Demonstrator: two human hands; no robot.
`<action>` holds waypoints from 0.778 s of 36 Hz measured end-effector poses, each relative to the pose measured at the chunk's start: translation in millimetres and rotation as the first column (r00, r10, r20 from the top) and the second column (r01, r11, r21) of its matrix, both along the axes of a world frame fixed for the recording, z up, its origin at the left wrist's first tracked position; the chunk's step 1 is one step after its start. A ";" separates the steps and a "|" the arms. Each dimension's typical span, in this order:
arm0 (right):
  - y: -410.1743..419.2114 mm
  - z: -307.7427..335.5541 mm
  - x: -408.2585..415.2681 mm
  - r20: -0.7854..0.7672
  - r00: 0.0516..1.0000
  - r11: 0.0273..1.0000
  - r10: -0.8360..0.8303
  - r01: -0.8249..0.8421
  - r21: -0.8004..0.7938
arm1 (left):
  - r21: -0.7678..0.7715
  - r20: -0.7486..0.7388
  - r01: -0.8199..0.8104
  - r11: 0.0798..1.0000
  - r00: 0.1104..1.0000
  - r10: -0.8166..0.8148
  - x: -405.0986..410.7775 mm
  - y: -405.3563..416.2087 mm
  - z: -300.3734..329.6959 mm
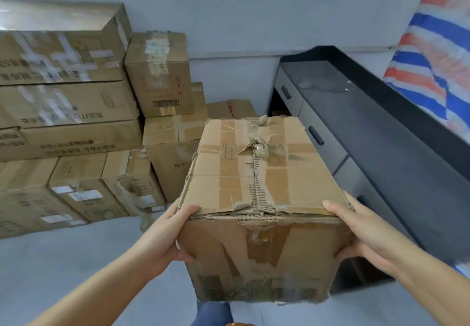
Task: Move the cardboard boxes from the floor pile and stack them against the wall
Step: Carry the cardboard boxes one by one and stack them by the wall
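We carry a battered cardboard box (264, 198) off the floor, left hand (165, 234) and right hand (366, 236) clamped on its near corners, thumbs over the top to steady it, facing the stacked boxes (76, 112) along the wall (254, 20).

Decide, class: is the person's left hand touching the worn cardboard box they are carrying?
Touching. The head view shows the left hand gripping the worn cardboard box at its near left corner, thumb on the top edge.
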State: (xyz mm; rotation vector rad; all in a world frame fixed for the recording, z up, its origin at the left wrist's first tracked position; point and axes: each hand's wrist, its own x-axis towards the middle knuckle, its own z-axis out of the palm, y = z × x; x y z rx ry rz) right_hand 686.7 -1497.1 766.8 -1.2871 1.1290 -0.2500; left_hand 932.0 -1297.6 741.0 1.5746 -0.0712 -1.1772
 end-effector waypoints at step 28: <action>-430.8 1.4 342.4 0.021 0.994 0.991 0.112 -0.110 -0.077 | -0.135 -0.016 -0.085 0.987 0.996 0.084 305.7 -409.1 -11.7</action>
